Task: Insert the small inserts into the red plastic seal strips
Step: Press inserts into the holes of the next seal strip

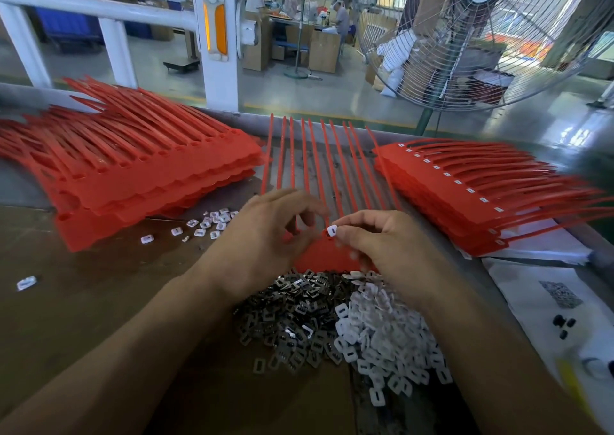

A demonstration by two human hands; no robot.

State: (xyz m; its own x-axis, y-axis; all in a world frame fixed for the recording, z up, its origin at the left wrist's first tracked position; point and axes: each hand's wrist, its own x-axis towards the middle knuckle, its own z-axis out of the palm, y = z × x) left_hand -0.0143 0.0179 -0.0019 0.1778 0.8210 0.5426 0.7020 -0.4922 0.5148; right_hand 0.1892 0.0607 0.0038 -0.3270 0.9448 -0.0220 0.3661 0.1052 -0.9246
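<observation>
A red sheet of joined seal strips [319, 255] lies in the middle of the table, its thin tails pointing away from me. My right hand [388, 245] pinches a small white insert [331, 231] at the sheet's near row of heads. My left hand [265, 238] rests over the sheet's left part with curled fingers; what they touch is hidden. Close to me lie a heap of dark metal inserts [292, 311] and a heap of white plastic inserts [388, 335].
A tall stack of red strip sheets [139, 175] lies at the left, with loose white inserts [212, 223] beside it. A second stack [465, 198], fitted with white inserts, lies at the right. White paper [545, 305] covers the right edge. A big fan [478, 36] stands beyond the table.
</observation>
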